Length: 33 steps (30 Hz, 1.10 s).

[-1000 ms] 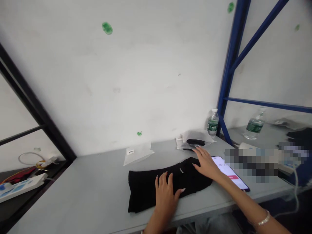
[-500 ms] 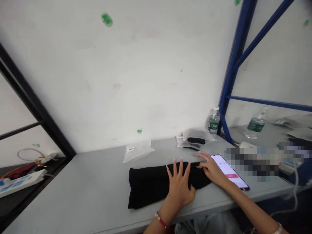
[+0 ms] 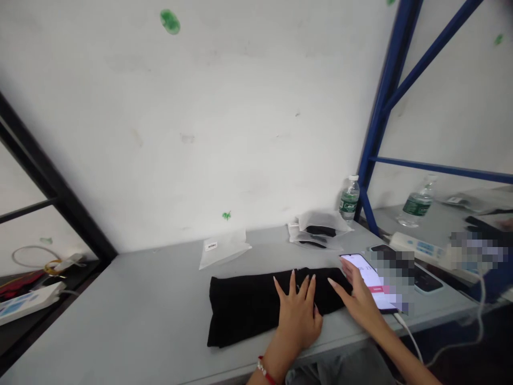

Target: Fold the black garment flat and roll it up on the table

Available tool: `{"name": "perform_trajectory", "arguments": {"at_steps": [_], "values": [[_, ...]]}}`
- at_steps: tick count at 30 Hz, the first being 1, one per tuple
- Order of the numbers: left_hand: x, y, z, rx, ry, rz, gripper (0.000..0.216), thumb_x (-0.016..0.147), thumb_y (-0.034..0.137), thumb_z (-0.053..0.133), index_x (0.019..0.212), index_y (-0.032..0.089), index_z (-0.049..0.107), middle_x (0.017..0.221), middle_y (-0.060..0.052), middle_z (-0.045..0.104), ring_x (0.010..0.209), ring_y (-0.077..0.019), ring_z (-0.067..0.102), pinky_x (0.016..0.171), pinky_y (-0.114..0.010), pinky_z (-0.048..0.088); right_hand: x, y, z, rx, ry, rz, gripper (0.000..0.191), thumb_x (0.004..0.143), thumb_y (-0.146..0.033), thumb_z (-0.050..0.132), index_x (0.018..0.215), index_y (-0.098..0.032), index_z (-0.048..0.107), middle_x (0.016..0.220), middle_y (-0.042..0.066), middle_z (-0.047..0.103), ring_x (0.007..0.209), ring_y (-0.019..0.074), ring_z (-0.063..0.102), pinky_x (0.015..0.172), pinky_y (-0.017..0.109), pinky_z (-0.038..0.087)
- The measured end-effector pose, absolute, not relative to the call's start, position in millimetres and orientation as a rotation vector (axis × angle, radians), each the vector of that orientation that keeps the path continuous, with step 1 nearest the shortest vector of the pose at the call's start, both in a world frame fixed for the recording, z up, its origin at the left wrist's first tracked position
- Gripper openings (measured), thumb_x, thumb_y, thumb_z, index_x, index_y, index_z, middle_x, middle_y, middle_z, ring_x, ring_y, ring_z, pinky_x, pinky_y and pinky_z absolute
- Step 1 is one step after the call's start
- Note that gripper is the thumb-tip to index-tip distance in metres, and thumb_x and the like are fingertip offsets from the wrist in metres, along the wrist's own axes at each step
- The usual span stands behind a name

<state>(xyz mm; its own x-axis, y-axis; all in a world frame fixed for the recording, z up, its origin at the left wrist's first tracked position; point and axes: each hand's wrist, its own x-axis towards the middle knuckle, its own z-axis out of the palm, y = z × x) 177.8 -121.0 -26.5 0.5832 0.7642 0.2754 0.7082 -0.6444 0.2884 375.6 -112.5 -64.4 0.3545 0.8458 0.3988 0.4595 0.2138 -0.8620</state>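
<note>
A black folded cloth (image 3: 244,305) lies flat along the front of the grey table; the frames do not show what kind of garment it is. My left hand (image 3: 297,313) rests on its middle with the fingers spread. At the cloth's right end is my right hand (image 3: 358,297), fingers straight and thumb apart, its thumb over the black fabric. Right beside that hand lies a phone (image 3: 371,278) with a lit screen showing a timer and a red button. Neither hand grips anything.
Behind the cloth lies a flat translucent bag (image 3: 224,251) with a label. Stacked bags (image 3: 320,230) holding black items sit at the back right, by a water bottle (image 3: 350,198). A second phone (image 3: 428,280) and a power strip (image 3: 417,246) lie to the right, near the blue frame (image 3: 371,160).
My right hand has shifted right, its fingers straightening off the cloth's far edge toward the lit phone. My left hand stays on the cloth. The view has turned slightly.
</note>
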Motion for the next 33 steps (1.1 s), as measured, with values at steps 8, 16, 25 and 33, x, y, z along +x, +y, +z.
{"name": "perform_trajectory", "arguments": {"at_steps": [8,16,25,33], "values": [[180,-125,-35,2.693,1.332,0.637,0.059,0.097,0.045,0.035,0.152,0.026,0.025,0.154,-0.005,0.038,0.144,-0.0408,0.024,0.104,-0.086,0.013,337,-135,-64,-1.299,-0.659,0.603,0.105,0.059,-0.055,0.079,0.145,-0.017,0.031,0.152,0.020,0.037,0.139,0.0348,0.037,0.114,0.052,0.032],[176,-126,-41,2.821,1.372,0.661,0.058,0.099,0.046,0.032,0.152,0.023,0.026,0.155,-0.005,0.037,0.143,-0.0404,0.027,0.104,-0.082,0.025,322,-113,-44,-1.259,-0.691,0.819,0.083,0.061,-0.048,0.080,0.134,-0.018,0.053,0.131,0.012,0.063,0.123,0.0322,0.057,0.107,0.050,0.043],[132,-145,-57,2.844,1.693,0.782,0.072,0.094,0.044,0.044,0.155,0.020,0.016,0.160,-0.010,0.024,0.144,-0.0377,0.028,0.110,-0.065,0.034,304,-108,-50,-1.345,-1.187,0.270,0.044,0.091,-0.038,0.048,0.127,-0.018,0.062,0.128,0.012,0.066,0.121,0.0268,0.060,0.105,0.048,0.046],[108,-155,-77,2.768,1.723,0.972,0.098,0.080,0.028,0.055,0.154,0.007,-0.005,0.155,-0.021,0.031,0.145,-0.0355,0.028,0.112,-0.057,0.035,239,-125,-42,-1.026,-2.102,-0.146,0.067,0.080,0.002,0.033,0.141,-0.018,0.050,0.143,0.006,0.054,0.137,0.0183,0.043,0.113,0.041,0.042]]}}
